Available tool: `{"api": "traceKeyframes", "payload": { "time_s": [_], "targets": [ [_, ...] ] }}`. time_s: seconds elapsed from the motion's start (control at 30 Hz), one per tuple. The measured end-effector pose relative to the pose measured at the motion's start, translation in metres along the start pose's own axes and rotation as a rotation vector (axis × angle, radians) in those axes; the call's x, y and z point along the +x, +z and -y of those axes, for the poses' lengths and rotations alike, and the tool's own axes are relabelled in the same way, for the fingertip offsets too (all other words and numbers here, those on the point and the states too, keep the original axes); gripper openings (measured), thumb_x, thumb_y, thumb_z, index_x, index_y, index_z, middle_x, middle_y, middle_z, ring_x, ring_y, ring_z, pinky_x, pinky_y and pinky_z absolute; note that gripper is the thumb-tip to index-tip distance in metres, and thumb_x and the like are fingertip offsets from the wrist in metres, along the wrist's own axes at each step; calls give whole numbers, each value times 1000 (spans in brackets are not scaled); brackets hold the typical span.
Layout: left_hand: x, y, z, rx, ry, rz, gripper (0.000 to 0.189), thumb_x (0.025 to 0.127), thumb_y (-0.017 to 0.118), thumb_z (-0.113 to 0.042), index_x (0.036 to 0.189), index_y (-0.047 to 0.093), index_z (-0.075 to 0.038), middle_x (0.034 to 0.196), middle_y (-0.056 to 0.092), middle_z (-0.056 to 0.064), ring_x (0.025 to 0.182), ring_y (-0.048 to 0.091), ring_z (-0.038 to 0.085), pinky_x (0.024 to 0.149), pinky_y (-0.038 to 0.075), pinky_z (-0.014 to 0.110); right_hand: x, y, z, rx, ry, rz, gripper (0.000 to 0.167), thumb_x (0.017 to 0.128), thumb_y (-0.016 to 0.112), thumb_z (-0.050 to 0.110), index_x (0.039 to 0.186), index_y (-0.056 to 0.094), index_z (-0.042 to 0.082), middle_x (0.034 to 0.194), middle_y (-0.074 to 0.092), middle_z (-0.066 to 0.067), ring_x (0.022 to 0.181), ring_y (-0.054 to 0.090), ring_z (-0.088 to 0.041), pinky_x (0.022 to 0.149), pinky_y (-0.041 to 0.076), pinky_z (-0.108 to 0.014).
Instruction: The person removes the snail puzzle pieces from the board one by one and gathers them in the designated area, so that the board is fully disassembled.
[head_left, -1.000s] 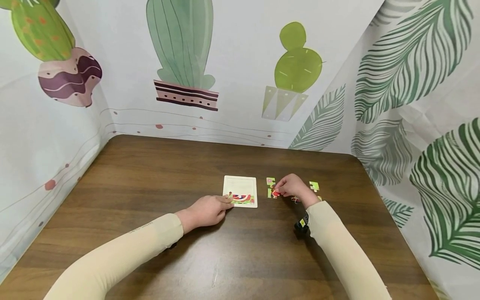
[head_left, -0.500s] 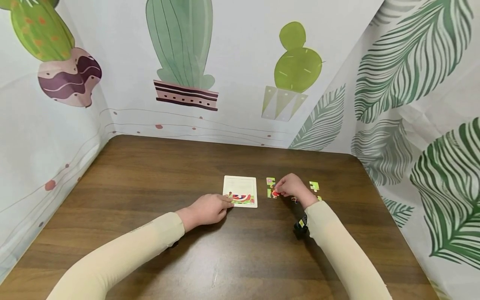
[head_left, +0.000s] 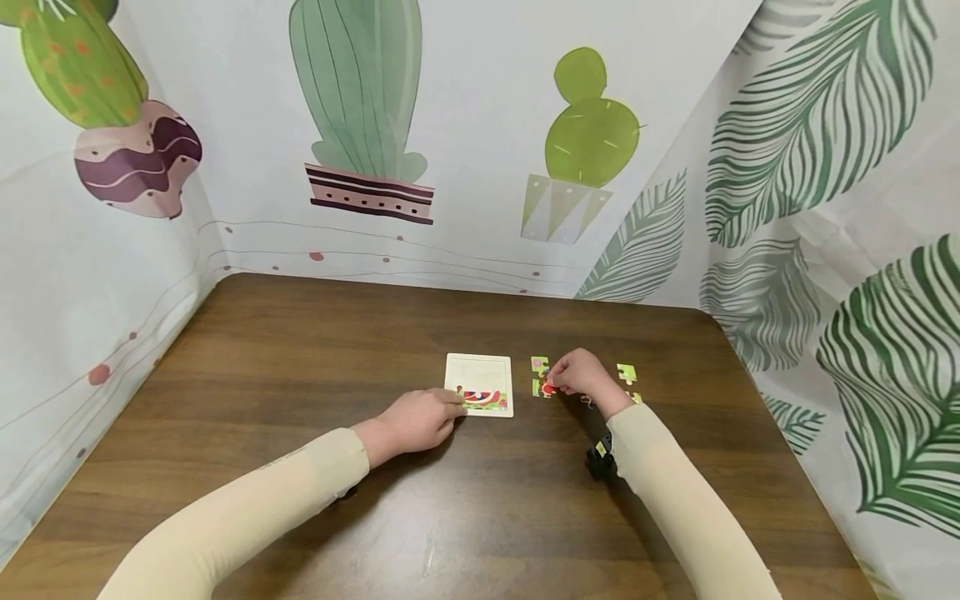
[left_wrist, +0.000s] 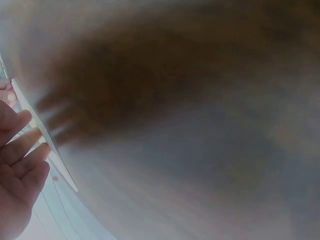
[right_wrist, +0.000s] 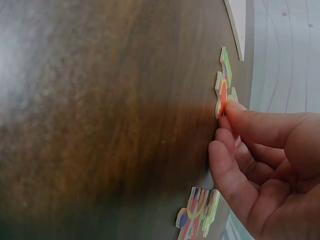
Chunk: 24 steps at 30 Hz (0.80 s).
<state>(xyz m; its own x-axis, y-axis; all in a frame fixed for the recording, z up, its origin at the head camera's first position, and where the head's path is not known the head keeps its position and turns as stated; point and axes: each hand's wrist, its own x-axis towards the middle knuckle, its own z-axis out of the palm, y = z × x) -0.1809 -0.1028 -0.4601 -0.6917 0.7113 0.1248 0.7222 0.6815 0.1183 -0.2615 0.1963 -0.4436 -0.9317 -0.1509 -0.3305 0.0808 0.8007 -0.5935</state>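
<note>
On a brown wood-grain tabletop (head_left: 337,333), a cream, squarish, shallow puzzle tray (head_left: 480,373) with a raised rim. Inside it, along the near part, a band of printed picture pieces (head_left: 485,399) in red, white, blue and green; beyond that band, pale base in view.

At the near left corner of the tray, the left hand (head_left: 420,419), touching the edge, fingers gently bent and slightly apart.

Outside the tray, just to its right, a small flat red jigsaw piece (head_left: 548,389), pinched between thumb and index finger of the right hand (head_left: 579,372), other fingers curled loosely. Lifted or lying flat: cannot tell. Beside it, also outside the tray, a green jigsaw piece with a pink patch (head_left: 539,364) and a plain-looking green jigsaw piece (head_left: 536,387).

Farther right, on the tabletop, a yellow-green jigsaw piece with a knob (head_left: 627,373); near the right wrist, partly hidden, striped multicoloured jigsaw pieces (right_wrist: 196,216), exact number unclear.

Behind, a white backdrop (head_left: 480,167), printed with leaves and potted cacti. Over both forearms, cream sleeves (head_left: 277,475).
</note>
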Motion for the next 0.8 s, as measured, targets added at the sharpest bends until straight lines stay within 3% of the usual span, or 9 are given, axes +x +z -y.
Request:
{"api": "traceKeyframes", "payload": {
  "time_s": [0.2, 0.43, 0.63, 0.8],
  "targets": [
    [5, -2, 0, 16, 7, -20, 21, 94, 63, -10, 109, 78, -10, 116, 77, 7, 109, 74, 23, 91, 61, 38, -1, 0, -4, 59, -3, 9, 17, 94, 68, 4, 102, 76, -9, 81, 72, -7, 68, 59, -10, 66, 60, -25],
    [11, -4, 2, -24, -22, -36, 19, 94, 60, -9, 102, 77, -10, 99, 76, 3, 90, 74, 22, 75, 61, 39, -8, -2, -5, 156, -28, -1, 20, 97, 65, 4, 109, 72, -11, 100, 73, -19, 82, 67, -17, 79, 64, -33],
    [15, -8, 2, -61, -48, -43, 26, 93, 59, -7, 111, 78, -9, 106, 78, 3, 98, 76, 21, 81, 62, 37, -21, 4, 8, 279, -93, -14, 26, 97, 64, 4, 117, 67, -13, 112, 71, -24, 91, 72, -21, 84, 64, -35],
    [19, -8, -5, -32, -5, -37, 28, 94, 60, -9, 116, 77, -9, 117, 78, 4, 109, 75, 20, 89, 61, 37, -27, 19, 18, 367, -125, 6, 27, 100, 60, 3, 121, 65, -14, 116, 70, -28, 97, 73, -23, 90, 63, -38]
  ]
}}
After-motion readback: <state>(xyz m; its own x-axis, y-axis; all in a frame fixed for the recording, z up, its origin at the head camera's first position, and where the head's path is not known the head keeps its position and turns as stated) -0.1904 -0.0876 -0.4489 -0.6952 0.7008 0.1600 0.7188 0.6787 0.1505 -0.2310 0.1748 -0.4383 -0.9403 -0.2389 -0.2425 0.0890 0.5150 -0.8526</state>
